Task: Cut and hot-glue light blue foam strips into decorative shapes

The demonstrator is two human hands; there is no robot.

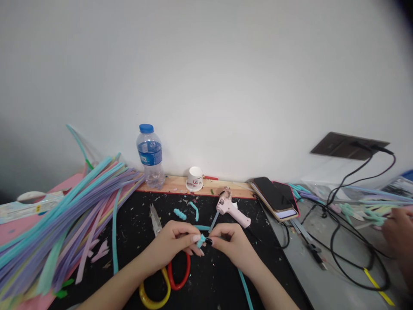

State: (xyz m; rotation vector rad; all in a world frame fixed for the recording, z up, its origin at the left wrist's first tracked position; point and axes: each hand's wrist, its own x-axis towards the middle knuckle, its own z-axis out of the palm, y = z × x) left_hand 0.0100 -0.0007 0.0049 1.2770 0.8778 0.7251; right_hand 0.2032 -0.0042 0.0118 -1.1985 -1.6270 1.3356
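Observation:
My left hand [171,243] and my right hand [235,246] meet over the black mat [206,286], fingers pinched from both sides on a small twisted turquoise pipe cleaner [200,241]. Its exact shape is partly covered by my fingertips. Under my left hand lie scissors [155,220] with one yellow and one red handle loop. A pale pink glue gun [231,209] rests just beyond my right hand, a glue stick poking out of its back. Past my fingers lie a coiled turquoise piece [180,214] and a short bent turquoise strip [194,211].
Many pastel pipe cleaners [80,219] heap at the left. Along the wall stand a water bottle [150,157] and a paper cup [195,178]. Phones [274,198] and black cables [335,254] lie right, near another person's hand [400,232].

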